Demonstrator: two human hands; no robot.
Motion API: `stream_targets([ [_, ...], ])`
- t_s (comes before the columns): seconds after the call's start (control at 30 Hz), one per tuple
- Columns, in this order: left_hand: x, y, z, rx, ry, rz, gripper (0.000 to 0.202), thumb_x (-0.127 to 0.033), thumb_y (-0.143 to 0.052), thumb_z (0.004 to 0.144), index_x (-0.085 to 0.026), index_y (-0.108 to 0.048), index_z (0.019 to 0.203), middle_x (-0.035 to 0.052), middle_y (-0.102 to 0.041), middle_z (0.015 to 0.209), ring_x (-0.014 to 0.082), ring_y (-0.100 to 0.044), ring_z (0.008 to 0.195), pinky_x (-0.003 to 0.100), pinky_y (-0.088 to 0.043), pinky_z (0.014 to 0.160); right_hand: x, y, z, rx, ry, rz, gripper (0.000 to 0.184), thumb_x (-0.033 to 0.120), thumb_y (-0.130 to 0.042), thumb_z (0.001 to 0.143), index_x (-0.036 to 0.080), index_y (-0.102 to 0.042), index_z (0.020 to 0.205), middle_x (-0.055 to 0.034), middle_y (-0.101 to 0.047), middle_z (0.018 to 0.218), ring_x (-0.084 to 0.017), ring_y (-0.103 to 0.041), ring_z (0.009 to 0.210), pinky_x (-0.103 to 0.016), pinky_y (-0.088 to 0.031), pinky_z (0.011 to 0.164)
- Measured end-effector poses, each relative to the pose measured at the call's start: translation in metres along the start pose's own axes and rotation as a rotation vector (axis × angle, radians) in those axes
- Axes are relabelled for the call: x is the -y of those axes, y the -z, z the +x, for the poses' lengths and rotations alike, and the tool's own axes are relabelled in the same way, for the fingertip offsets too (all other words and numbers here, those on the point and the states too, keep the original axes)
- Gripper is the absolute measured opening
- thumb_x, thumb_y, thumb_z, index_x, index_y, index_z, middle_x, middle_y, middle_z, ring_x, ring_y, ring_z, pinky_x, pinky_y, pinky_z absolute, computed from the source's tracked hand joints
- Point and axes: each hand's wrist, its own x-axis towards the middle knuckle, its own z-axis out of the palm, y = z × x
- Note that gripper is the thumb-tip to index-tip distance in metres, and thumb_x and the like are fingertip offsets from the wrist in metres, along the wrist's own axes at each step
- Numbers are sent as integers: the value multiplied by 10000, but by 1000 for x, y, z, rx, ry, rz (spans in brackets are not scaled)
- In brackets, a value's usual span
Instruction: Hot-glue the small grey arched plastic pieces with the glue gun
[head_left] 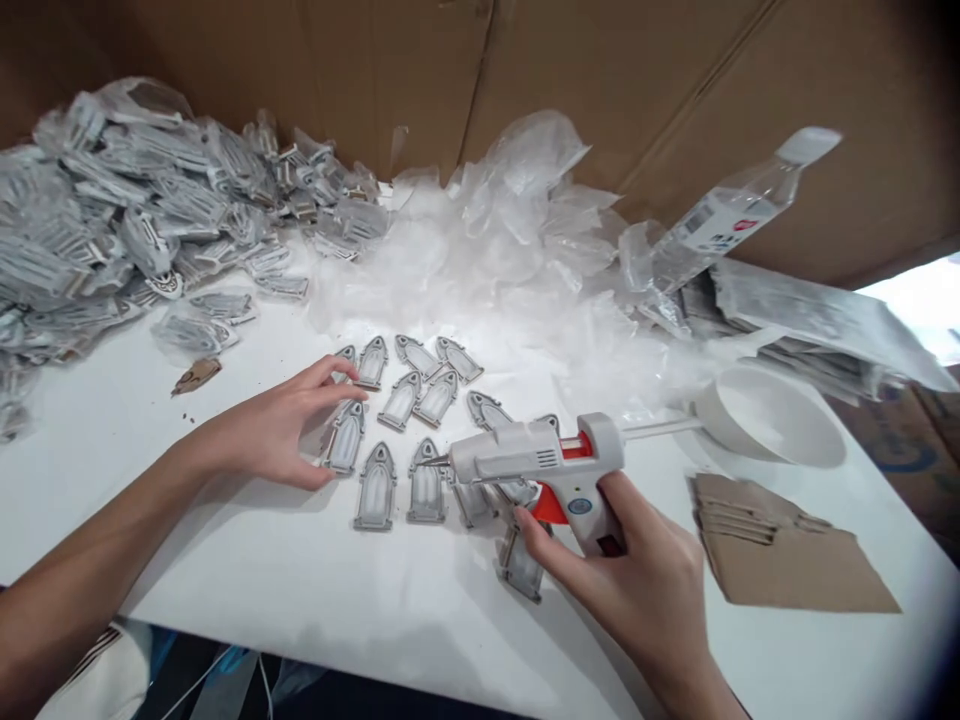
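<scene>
My right hand [637, 590] grips a white hot glue gun [517, 452] by its handle, near the red trigger. The nozzle points left, over a grey arched window-shaped piece [426, 490], and a glue stick [660, 430] sticks out at the back. My left hand [281, 425] is open, its thumb and fingers spread around another arched piece [346, 440] lying on the table. The thumb and a fingertip are at its edges; I cannot tell whether they press on it. Several more such pieces [375, 488] lie between the hands, some partly hidden by the glue gun.
Bagged grey pieces [142, 210] are heaped at the back left, beside crumpled clear plastic bags [510, 220]. A plastic bottle [739, 215] leans at the back right. Nearer stand a white bowl [772, 420] and folded cardboard [802, 560]. A brown scrap [197, 376] lies left.
</scene>
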Motion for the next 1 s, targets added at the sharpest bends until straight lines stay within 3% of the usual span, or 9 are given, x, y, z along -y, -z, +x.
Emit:
stream_targets([
  [0.1, 5, 1, 0, 48, -18, -17, 719, -345, -795, 673, -271, -555, 1346, 115, -371, 1463, 326, -561, 1191, 387, -557, 898, 0, 0, 2, -27, 27, -13, 380, 394, -692, 813, 238, -355, 733, 104, -348, 502, -48, -309, 393, -195, -269, 389],
  [0.2, 5, 1, 1, 47, -9, -28, 730, -460, -828, 676, -263, -579, 1332, 123, -371, 1471, 360, -504, 1285, 437, -520, 1002, -1, -1, 2, -57, 42, -12, 371, 401, -672, 826, 239, -352, 731, 103, -341, 504, -51, -315, 396, -193, -274, 388],
  [0.3, 0, 3, 7, -27, 27, -20, 653, -568, -766, 763, -269, -597, 1318, 122, -402, 1453, 340, -514, 1290, 437, -501, 1040, -4, -2, 3, -51, 34, 3, 371, 393, -664, 822, 242, -339, 725, 96, -362, 516, -55, -301, 404, -197, -274, 387],
  [0.4, -8, 1, 21, -108, 19, 32, 578, -543, -743, 794, -253, -623, 1280, 128, -437, 1432, 347, -503, 1309, 453, -487, 1062, -8, -4, 4, -60, -2, 6, 359, 413, -660, 816, 243, -354, 739, 91, -385, 526, -62, -293, 413, -203, -277, 391],
  [0.53, -17, -9, 46, -146, -22, 79, 644, -539, -782, 736, -196, -631, 1259, 157, -479, 1386, 376, -495, 1294, 511, -477, 1063, -12, -3, 6, -41, -89, 27, 377, 476, -662, 793, 246, -368, 740, 93, -369, 510, -78, -296, 422, -214, -289, 414],
  [0.67, -16, -22, 64, -192, 22, 100, 654, -529, -775, 699, -192, -638, 1243, 134, -474, 1395, 374, -493, 1280, 518, -475, 1049, -17, 6, 11, 6, -191, 66, 406, 529, -654, 756, 251, -361, 721, 91, -346, 502, -90, -289, 432, -228, -274, 425],
  [0.87, -15, -29, 69, -227, 62, 90, 606, -482, -776, 656, -182, -657, 1169, 121, -490, 1353, 361, -506, 1260, 492, -465, 1049, -26, 26, 29, 74, -334, 101, 460, 574, -691, 705, 254, -361, 693, 81, -345, 532, -98, -296, 476, -245, -274, 461],
  [1.0, -16, -29, 69, -259, 78, 73, 533, -427, -778, 634, -176, -662, 1090, 115, -508, 1305, 347, -524, 1215, 481, -488, 1000, -33, 24, 40, 73, -409, 145, 460, 568, -701, 690, 256, -363, 679, 78, -351, 538, -100, -298, 487, -246, -266, 459],
])
